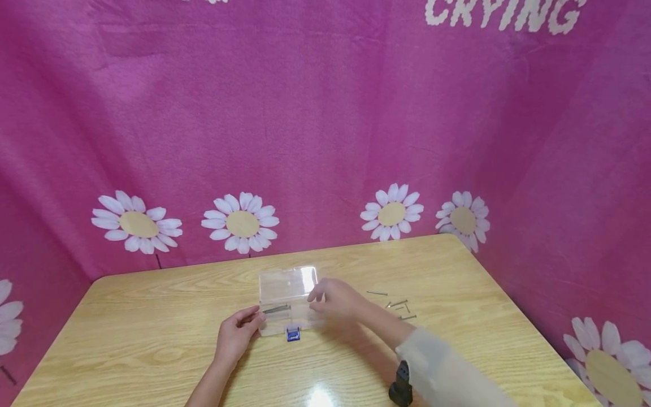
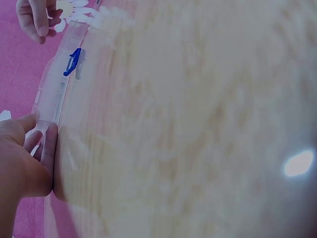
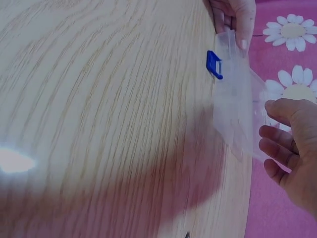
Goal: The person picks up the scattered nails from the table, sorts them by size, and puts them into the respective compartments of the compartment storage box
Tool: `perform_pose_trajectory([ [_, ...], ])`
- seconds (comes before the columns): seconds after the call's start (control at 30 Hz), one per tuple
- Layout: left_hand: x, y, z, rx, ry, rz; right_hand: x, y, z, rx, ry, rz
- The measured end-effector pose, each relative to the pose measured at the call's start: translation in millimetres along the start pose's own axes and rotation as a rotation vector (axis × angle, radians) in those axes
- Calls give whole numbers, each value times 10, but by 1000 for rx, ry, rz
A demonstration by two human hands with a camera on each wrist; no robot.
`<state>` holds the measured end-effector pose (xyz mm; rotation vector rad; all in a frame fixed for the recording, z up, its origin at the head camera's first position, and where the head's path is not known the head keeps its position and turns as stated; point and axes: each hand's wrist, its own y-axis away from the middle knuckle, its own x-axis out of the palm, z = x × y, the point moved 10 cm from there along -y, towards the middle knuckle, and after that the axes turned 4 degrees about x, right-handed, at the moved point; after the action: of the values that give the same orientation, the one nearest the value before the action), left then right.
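Box, fasteners inside distinct only in head view

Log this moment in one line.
left hand: grips box left end; right hand: at box right end; lid: open; fasteners: some in box, some loose on table

White "CRYING" on magenta cloth, top right; cut-off lettering further left, unreadable.

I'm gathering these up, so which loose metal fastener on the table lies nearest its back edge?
The lone fastener, set apart at the back left of the scattered cluster; every other loose one in view lies closer to the front.
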<state>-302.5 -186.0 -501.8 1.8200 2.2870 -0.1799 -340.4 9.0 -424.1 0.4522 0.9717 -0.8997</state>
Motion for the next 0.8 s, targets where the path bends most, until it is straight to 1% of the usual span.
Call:
perform_pose_trajectory([
  [0.17,0,1,-4,3,1,-4,-43,73,-140,44,-4,-2],
  [0.4,0,7,-8,6,4,-3,-101,166,-265,53,37,-8],
  [0.6,5,12,-3,-1,-7,5,-144,264,-372,81,39,9],
  [0.8,-7,9,-10,8,-17,5,-221,335,-516,96,48,1],
])
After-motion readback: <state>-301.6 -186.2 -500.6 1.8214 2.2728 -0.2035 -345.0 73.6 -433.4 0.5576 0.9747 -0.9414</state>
